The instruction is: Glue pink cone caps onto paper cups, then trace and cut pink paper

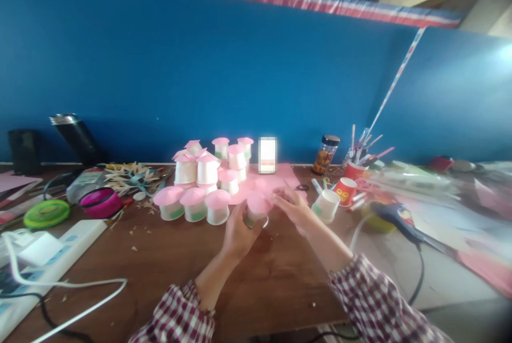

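My left hand point(239, 230) is wrapped round a small white paper cup point(254, 218) with a green patch, held a little above the table. A round pink paper top point(259, 202) covers this cup like a roof. Just right of it, my right hand point(291, 203) has its fingers drawn together by the edge of the pink paper; what they pinch, if anything, is blurred. Beyond both hands lies a pink paper sheet point(288, 173). To the left stand several cups with pink roofs point(218, 207), some stacked on others.
A roofless white cup point(326, 206) and a red cup point(345, 192) are at right, near a lidded jar point(326, 155). A glue gun point(400, 220) lies farther right. Wooden sticks point(134, 176), a magenta round case point(101, 202) and a power strip point(68, 265) occupy the left.
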